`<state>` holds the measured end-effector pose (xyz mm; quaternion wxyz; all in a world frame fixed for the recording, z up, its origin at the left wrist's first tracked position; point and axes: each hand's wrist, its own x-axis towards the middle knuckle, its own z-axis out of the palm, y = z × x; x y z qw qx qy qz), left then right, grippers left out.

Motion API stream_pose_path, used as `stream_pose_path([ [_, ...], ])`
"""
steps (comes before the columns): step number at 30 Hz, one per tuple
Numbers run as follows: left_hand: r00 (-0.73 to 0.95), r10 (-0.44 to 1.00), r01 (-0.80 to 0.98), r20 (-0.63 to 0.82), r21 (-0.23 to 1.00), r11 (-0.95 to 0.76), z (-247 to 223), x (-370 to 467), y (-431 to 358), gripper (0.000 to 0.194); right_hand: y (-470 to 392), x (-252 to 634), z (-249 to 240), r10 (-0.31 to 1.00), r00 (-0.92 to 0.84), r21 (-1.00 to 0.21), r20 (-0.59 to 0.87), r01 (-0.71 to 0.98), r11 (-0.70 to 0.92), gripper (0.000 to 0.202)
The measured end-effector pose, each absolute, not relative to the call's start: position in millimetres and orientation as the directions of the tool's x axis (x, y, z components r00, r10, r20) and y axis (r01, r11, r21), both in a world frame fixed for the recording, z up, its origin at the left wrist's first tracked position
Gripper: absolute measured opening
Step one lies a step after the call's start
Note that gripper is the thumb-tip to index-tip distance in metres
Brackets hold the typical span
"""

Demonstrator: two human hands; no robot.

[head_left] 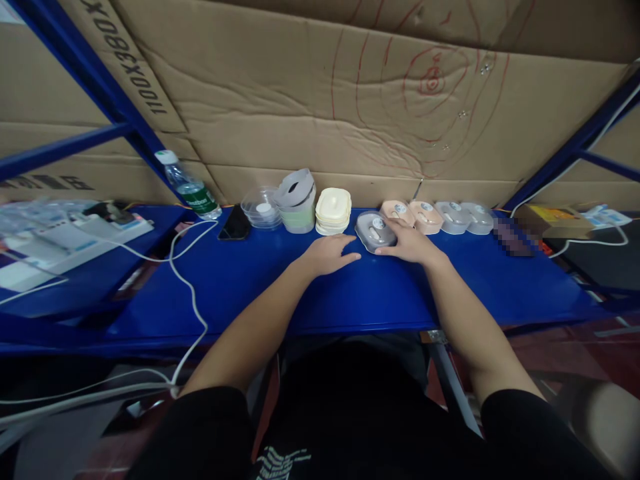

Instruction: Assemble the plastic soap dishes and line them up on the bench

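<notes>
My right hand (413, 244) grips the right side of a grey lidded plastic box (373, 231), its thumb at the front and its fingers at the back. A round sticker shows on the box's lid. My left hand (330, 255) is open just to the left of that box, thumb and fingers apart, with nothing between them. Behind my left hand stands a stack of cream square lids (333, 208). Past my right hand, peach lidded boxes (425, 217) and grey ones (453, 217) stand in a row; my fingers partly cover the nearest peach box.
Nested grey and greenish tubs (299, 207) and clear round bowls (261, 207) stand left of the lids. A phone (235, 223), a water bottle (193, 190) and a white cable (187, 280) are farther left. Cardboard (280, 100) backs the blue table (370, 300); a yellow carton (557, 221) is at right.
</notes>
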<state>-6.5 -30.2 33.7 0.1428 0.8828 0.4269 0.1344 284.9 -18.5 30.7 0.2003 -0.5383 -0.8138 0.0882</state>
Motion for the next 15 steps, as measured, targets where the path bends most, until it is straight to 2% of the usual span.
stream_pose_path([
  [2, 0.63, 0.77, 0.7, 0.1, 0.356, -0.619, 31.4, -6.8, -29.4, 0.062, -19.7, 282.1, 30.7, 0.893, -0.365, -0.35, 0.265, 0.826, 0.442, 0.097],
  [7, 0.674, 0.723, 0.658, 0.151, 0.322, -0.68, 19.0, -4.9, -23.7, 0.062, -20.6, 275.8, 30.2, 0.803, -0.493, -0.34, 0.334, 0.732, 0.591, 0.061],
  [15, 0.684, 0.72, 0.677, 0.114, 0.269, -0.685, 1.1, 6.4, -23.1, 0.073, -10.4, 263.8, 16.8, 0.833, -0.317, -0.322, 0.453, 0.813, 0.485, 0.058],
])
